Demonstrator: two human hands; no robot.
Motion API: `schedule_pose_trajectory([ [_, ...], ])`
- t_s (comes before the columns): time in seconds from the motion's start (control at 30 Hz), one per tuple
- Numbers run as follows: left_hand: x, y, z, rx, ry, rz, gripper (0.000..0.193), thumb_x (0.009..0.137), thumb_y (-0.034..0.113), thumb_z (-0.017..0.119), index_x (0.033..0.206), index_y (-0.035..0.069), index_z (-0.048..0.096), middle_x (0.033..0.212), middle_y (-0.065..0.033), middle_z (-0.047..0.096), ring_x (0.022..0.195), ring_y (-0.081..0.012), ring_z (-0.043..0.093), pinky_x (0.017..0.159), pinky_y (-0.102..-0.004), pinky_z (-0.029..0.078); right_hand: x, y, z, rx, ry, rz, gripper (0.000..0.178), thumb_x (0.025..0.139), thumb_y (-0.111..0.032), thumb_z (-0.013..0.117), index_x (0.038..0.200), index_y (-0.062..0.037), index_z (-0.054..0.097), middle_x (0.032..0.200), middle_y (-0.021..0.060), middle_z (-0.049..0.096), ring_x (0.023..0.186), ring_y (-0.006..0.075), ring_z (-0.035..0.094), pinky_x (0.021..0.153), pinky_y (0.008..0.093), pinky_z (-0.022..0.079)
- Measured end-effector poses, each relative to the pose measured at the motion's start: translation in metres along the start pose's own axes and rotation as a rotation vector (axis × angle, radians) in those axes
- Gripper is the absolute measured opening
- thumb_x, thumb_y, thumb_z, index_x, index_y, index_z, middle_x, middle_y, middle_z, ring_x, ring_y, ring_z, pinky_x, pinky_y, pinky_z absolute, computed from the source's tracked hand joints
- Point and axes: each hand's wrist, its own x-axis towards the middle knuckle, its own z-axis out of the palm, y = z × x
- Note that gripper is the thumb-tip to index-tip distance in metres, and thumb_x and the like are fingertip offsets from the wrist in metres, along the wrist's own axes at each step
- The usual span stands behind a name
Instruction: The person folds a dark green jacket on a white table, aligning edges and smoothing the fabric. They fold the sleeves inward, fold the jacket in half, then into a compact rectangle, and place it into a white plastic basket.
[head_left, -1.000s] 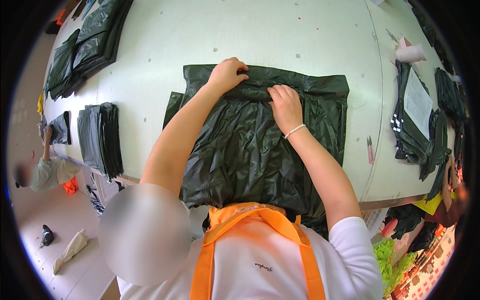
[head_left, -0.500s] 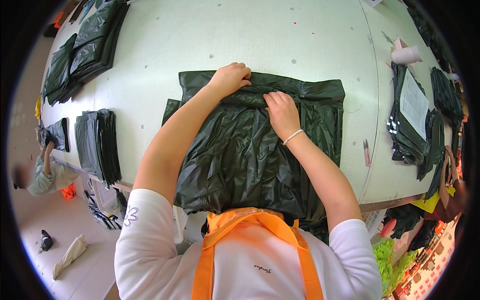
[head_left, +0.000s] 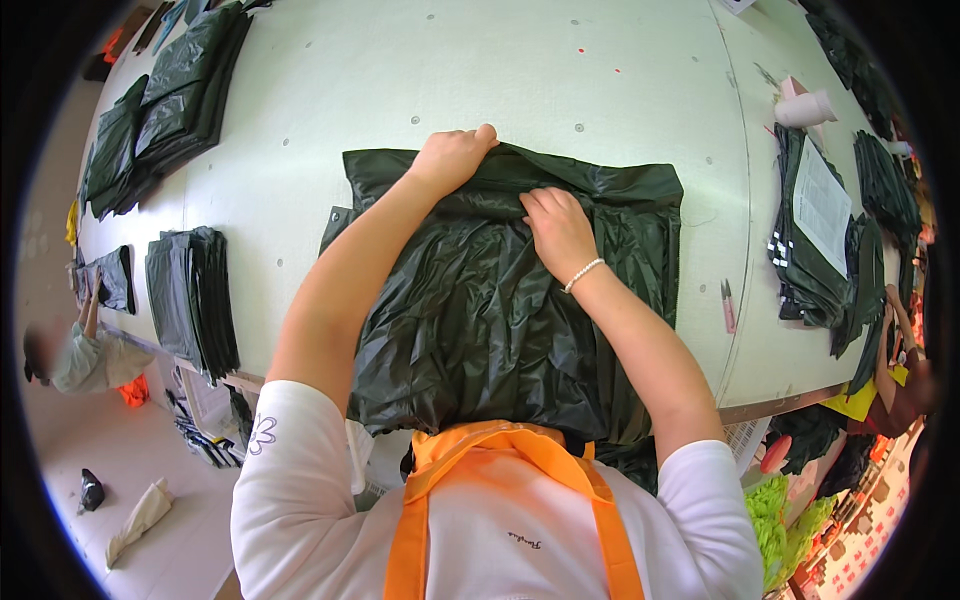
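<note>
A dark green, shiny, crinkled garment [head_left: 480, 330] lies spread before me, its near end hanging over the table's front edge. Along its far side runs a flatter band of the same fabric. My left hand [head_left: 455, 160] is closed on that band's far edge, pinching it and lifting it slightly near the middle. Just to the right and nearer, my right hand [head_left: 562, 232] has its fingers pressed together on the fabric at the band's near side. Its fingertips are partly hidden in the folds.
Folded dark garments [head_left: 185, 110] are piled at the far left, with another stack [head_left: 190, 300] nearer. Small snips [head_left: 728, 306] lie on the right. Beyond them are dark garments with a paper sheet [head_left: 820, 205] and a white cup [head_left: 805, 108]. Other people work at both sides.
My left hand has risen a little with the garment's far edge, which now bends up at the middle. The right hand has barely shifted.
</note>
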Motion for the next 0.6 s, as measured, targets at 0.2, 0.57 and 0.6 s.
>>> schedule_pose_trajectory([
  [0.2, -0.005, -0.006, -0.039, -0.025, 0.065, 0.346, 0.026, 0.083, 0.033, 0.063, 0.081, 0.009, 0.053, 0.07, -0.0045, 0.057, 0.065, -0.023, 0.06, 0.053, -0.0329, 0.048, 0.05, 0.031, -0.011, 0.098, -0.286, 0.299, 0.021, 0.089, -0.021, 0.051, 0.093, -0.0031, 0.062, 0.084, 0.0197, 0.064, 0.083, 0.038, 0.06, 0.071, 0.0484, 0.047],
  [0.57, -0.026, 0.09, 0.014, -0.098, 0.076, 0.051, 0.045, 0.077, 0.019, 0.056, 0.115, -0.005, 0.052, 0.11, -0.0194, 0.055, 0.104, -0.0298, 0.053, 0.091, -0.0354, 0.044, 0.063, 0.05, 0.006, -0.075, -0.031, 0.384, 0.017, 0.084, -0.023, 0.06, 0.087, -0.0074, 0.067, 0.093, 0.0107, 0.063, 0.091, 0.0302, 0.06, 0.075, 0.0407, 0.05],
  [0.6, -0.027, 0.095, 0.013, -0.057, 0.093, 0.041, 0.049, 0.078, 0.024, 0.056, 0.118, -0.004, 0.05, 0.112, -0.0215, 0.054, 0.105, -0.0322, 0.052, 0.092, -0.0377, 0.043, 0.061, 0.046, 0.001, -0.089, -0.097, 0.375, 0.018, 0.085, -0.019, 0.057, 0.093, -0.0053, 0.065, 0.093, 0.0111, 0.063, 0.092, 0.0304, 0.059, 0.078, 0.0398, 0.049],
])
